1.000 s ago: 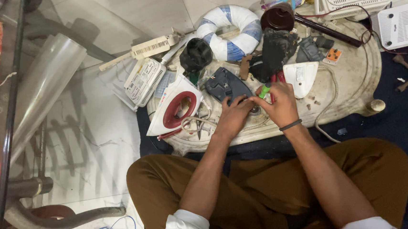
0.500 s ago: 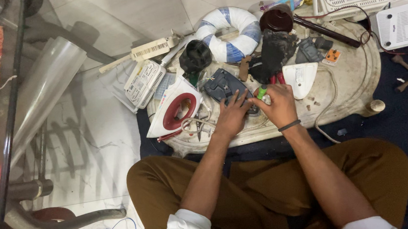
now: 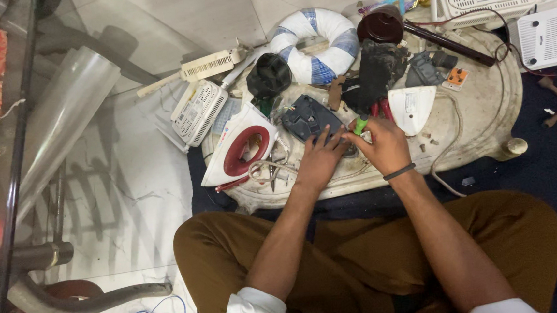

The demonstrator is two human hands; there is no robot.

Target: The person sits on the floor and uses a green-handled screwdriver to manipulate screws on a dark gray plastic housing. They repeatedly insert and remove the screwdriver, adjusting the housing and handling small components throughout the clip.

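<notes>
Right hand pinches a green-handled tool; left hand, fingers spread, steadies the dark plastic part. The part looks light, rigid—best gripped by its edges.

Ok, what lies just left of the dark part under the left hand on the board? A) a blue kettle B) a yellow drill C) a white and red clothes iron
C: the white and red clothes iron lies beside the dark part that the left hand touches.
</notes>
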